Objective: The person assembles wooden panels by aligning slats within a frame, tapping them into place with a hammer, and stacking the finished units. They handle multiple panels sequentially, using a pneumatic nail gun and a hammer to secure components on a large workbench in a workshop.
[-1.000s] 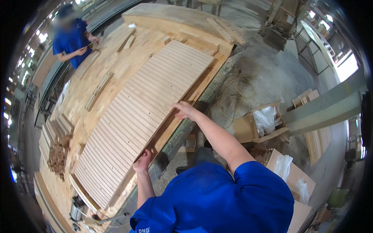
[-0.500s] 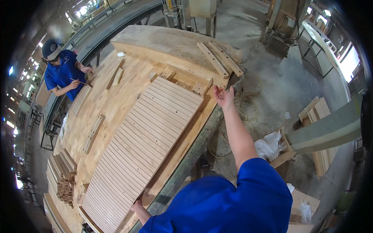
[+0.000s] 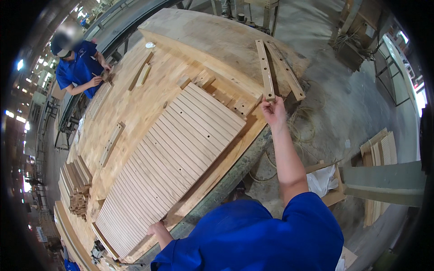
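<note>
A large grooved wooden panel point(image 3: 176, 149), dotted with a few holes, lies slantwise on the plywood worktable point(image 3: 135, 106). My left hand point(image 3: 159, 231) is closed on the panel's near long edge, its fingertips partly hidden. Out at the far right corner, my right hand point(image 3: 274, 110) pinches the near end of a wooden strip with drilled holes point(image 3: 266, 70). A second drilled strip point(image 3: 287, 72) lies beside it, the two spread apart toward me. Wooden blocks point(image 3: 242, 106) sit at the panel's far end, below the raised wooden ledge point(image 3: 217, 38).
Across the table a co-worker in blue point(image 3: 79, 67) handles a small piece. Loose strips point(image 3: 112, 143) and a stack of wooden pieces point(image 3: 74, 185) lie left of the panel. To my right stand a box with white plastic point(image 3: 323, 178) and a grey-green beam point(image 3: 384, 183); hoses point(image 3: 303, 126) coil on the floor.
My right hand, open before, has reached forward and closed on the end of the left drilled strip, which has turned slightly. My left hand stays at the panel's edge. The view has shifted.
</note>
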Demonstrator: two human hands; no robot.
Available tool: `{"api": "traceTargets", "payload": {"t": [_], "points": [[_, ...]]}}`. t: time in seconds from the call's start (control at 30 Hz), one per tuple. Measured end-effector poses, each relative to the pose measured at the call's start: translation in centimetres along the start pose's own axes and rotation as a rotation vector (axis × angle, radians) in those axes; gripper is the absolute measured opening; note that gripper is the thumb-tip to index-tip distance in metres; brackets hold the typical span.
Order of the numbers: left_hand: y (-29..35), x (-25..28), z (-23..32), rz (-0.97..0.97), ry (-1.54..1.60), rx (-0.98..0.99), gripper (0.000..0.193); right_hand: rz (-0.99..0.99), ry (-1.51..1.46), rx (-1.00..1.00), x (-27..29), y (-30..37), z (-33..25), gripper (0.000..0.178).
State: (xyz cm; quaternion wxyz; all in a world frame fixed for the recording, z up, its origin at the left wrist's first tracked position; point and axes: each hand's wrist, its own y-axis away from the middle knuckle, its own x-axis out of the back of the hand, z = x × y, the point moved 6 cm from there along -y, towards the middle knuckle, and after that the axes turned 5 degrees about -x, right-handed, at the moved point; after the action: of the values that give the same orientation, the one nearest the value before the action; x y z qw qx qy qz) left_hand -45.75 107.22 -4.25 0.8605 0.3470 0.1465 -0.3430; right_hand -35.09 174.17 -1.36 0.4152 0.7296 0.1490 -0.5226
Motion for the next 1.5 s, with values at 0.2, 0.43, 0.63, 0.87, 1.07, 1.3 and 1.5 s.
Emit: {"api": "traceTargets", "payload": {"t": [0.2,0.43,0.63,0.87,1.07,1.3,1.5], "points": [[0.0,-0.9,-0.3,0.031,-0.077,-0.023,0.061,-0.035,0.324,0.067,3.8,1.8,0.0,0.018],[-0.3,-0.4,-0.3,0.044,-0.137,-0.026,0.061,0.001,0.579,0.017,5.3,0.1,3.6,0.009],[-0.4,-1.2,-0.2,0.039,-0.179,-0.032,0.061,0.061,0.641,0.092,5.9,-2.5,3.5,0.007],[-0.7,-1.6,-0.1,-0.061,-0.197,-0.061,0.063,0.116,0.639,0.211,5.8,-3.3,3.5,0.016],[0.0,-2.2,-1.5,-0.018,-0.222,-0.012,0.062,0.225,0.711,0.206,6.1,-3.2,3.1,0.020],[0.8,-2.6,-2.6,-0.027,-0.187,-0.017,0.064,0.308,0.795,0.335,5.3,-2.6,3.4,0.019],[2.1,-3.4,-3.5,0.019,-0.203,0.000,0.064,0.303,0.918,0.477,5.4,-3.4,1.9,0.023]]}}
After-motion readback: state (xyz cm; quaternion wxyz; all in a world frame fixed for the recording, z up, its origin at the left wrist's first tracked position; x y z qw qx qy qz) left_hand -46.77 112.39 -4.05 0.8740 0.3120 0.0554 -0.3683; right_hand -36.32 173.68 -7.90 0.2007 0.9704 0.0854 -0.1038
